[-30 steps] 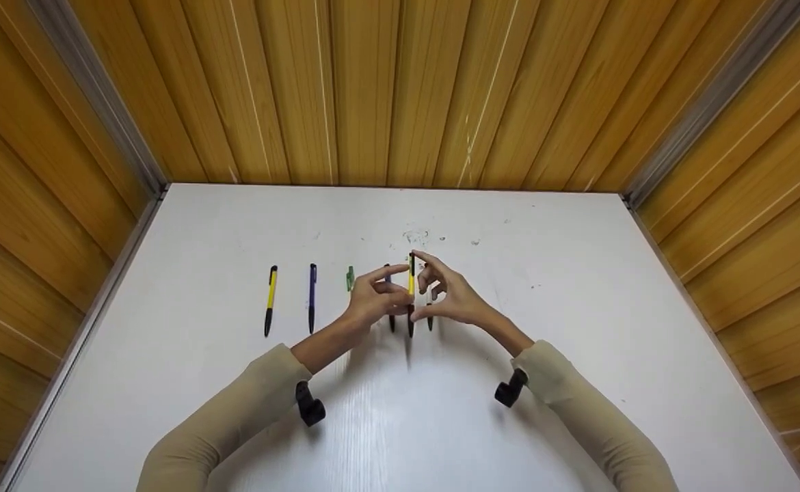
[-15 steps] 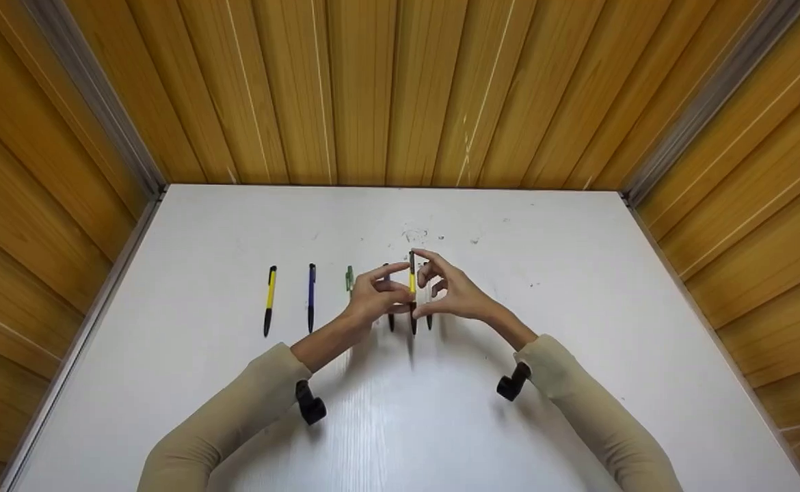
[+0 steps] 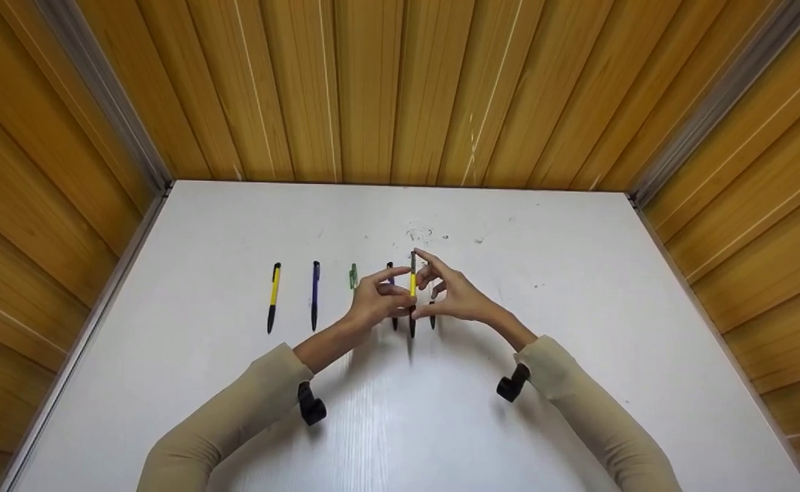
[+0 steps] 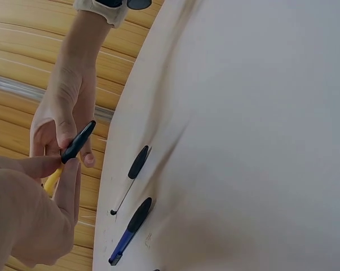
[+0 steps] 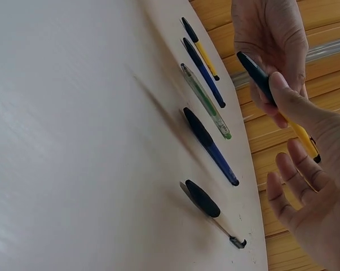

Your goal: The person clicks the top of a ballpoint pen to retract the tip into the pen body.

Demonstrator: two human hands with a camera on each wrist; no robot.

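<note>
A yellow pen with a black grip (image 3: 412, 283) is held off the table between both hands. My left hand (image 3: 371, 301) pinches its barrel between thumb and fingers. The right hand (image 3: 463, 299) has its index fingertip at the pen's top end and its thumb against the black grip, the other fingers curled loosely beside it. In the right wrist view, the held pen's yellow barrel (image 5: 296, 132) runs out below the right thumb. Close under the hands lie a blue pen (image 3: 394, 322) and a pale, thin-barrelled pen with a black grip (image 3: 433, 318), both partly covered in the head view.
Left of the hands, another yellow pen (image 3: 274, 295), a blue pen (image 3: 315, 295) and a green clear pen (image 3: 353, 275) lie in a row on the white table (image 3: 400, 424). Dark smudges (image 3: 419, 234) mark the surface behind. Wood-patterned walls (image 3: 400, 89) enclose the back and sides.
Both hands keep their hold on the yellow pen in nearly the same place. The right hand has shifted very slightly, and the head view has moved a little. The pens on the table lie unmoved.
</note>
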